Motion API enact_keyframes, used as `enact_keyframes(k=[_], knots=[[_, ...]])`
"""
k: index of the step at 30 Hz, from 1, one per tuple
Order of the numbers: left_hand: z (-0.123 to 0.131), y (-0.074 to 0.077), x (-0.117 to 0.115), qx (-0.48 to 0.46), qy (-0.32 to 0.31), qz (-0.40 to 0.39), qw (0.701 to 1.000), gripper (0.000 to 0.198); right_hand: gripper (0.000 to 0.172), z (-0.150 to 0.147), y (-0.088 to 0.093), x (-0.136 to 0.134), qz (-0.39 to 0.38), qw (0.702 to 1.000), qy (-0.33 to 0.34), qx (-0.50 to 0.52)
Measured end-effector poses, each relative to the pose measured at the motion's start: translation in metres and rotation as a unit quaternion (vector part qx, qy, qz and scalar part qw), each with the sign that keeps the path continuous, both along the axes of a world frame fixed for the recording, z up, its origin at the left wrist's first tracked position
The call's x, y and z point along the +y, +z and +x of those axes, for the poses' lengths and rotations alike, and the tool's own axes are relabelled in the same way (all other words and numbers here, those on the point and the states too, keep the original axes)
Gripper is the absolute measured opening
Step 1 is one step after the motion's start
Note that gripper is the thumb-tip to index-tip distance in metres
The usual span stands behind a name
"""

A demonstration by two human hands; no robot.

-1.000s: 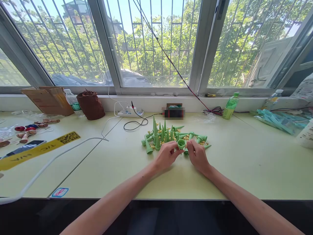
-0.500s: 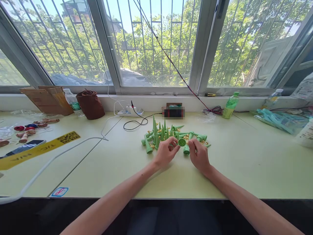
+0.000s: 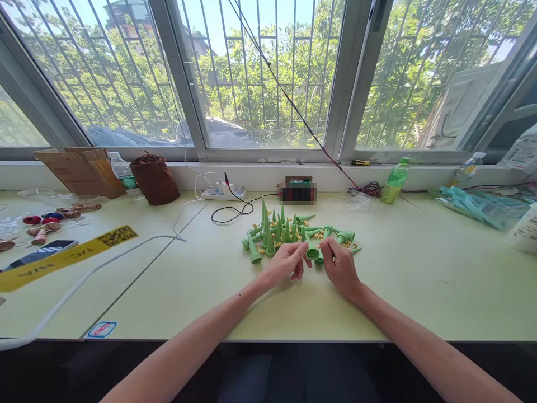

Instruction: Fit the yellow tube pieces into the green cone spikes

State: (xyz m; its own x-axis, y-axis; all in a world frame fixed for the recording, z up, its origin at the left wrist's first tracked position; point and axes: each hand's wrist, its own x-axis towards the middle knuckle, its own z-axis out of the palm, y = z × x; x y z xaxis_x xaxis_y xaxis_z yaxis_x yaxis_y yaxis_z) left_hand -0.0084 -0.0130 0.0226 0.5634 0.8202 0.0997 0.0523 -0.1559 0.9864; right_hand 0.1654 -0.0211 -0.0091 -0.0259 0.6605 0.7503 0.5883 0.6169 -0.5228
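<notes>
Between my two hands is a green plastic watering spike point(image 3: 312, 253), its round open end turned toward me and its narrow part pointing away. My left hand point(image 3: 288, 262) grips it from the left with thumb and index finger, the other fingers curling below. At its right side my right hand point(image 3: 339, 263) is closed in a pinch; what sits in those fingertips is too small and hidden to make out. Just behind lies a pile of similar green spikes point(image 3: 268, 232), some upright on their wide ends, others on their sides, with small yellow valve pieces among them.
A black device point(image 3: 297, 193) with a cable and a white power strip point(image 3: 224, 193) stand along the window wall. Farther right is a green-labelled bottle point(image 3: 395, 180). A brown pouch point(image 3: 154, 179) and a cardboard box point(image 3: 84, 172) are at left, beyond a white cable point(image 3: 117, 254).
The held spike has tipped, its open end now facing lower and its body showing above. My left hand has rolled over, its lower fingers now hanging beneath. My right hand has barely moved.
</notes>
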Motion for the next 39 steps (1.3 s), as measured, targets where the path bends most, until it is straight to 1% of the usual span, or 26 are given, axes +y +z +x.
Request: enact_keyframes(k=[4,9,12,15,19,21,24,26,28,30,32,34,36,37,39], knots=[[0.000,-0.006,0.003,-0.008,0.011,0.015,1.000,0.046,0.033,0.000,0.001,0.000,-0.007,1.000,-0.010,-0.004],[0.000,-0.011,0.004,0.013,0.040,0.065,0.997,0.048,0.035,0.000,0.002,0.000,-0.014,1.000,-0.007,-0.009],[-0.001,-0.011,0.003,0.026,0.047,0.102,0.993,0.042,0.036,0.000,0.001,0.001,-0.014,1.000,-0.013,-0.015],[-0.001,-0.011,0.004,0.044,0.050,0.163,0.984,0.034,0.038,0.000,-0.001,0.002,-0.010,1.000,-0.022,-0.018],[-0.001,-0.014,0.008,0.071,0.078,0.246,0.964,0.030,0.038,-0.001,-0.002,0.003,-0.005,0.999,-0.030,-0.021],[-0.001,-0.015,0.008,0.083,0.087,0.266,0.956,0.030,0.038,-0.001,-0.001,0.003,-0.001,0.999,-0.029,-0.018],[0.002,-0.014,0.006,0.087,0.107,0.277,0.951,0.028,0.036,-0.002,0.001,0.002,0.010,0.999,-0.031,-0.009],[0.003,-0.012,0.005,0.072,0.137,0.268,0.951,0.030,0.035,-0.001,0.002,0.001,0.017,0.999,-0.038,0.001],[0.004,-0.011,0.003,0.053,0.161,0.241,0.956,0.032,0.034,-0.001,0.004,0.000,0.023,0.999,-0.046,0.013],[0.004,-0.009,0.003,0.040,0.163,0.206,0.964,0.037,0.032,0.000,0.004,0.000,0.027,0.998,-0.049,0.022],[0.003,-0.009,0.003,0.039,0.133,0.166,0.976,0.052,0.031,0.000,0.004,-0.001,0.030,0.999,-0.041,0.020],[0.003,-0.008,0.003,0.041,0.077,0.112,0.990,0.064,0.030,0.000,0.004,-0.001,0.029,0.999,-0.027,0.011],[0.003,-0.008,0.003,0.035,0.024,0.057,0.997,0.070,0.030,0.000,0.005,-0.001,0.026,1.000,-0.014,0.002],[0.003,-0.008,0.003,0.030,0.008,0.035,0.999,0.071,0.029,0.000,0.005,-0.002,0.024,1.000,-0.010,-0.001],[0.004,-0.006,0.002,0.019,-0.003,0.009,1.000,0.071,0.029,0.000,0.005,-0.001,0.019,1.000,-0.005,-0.002]])
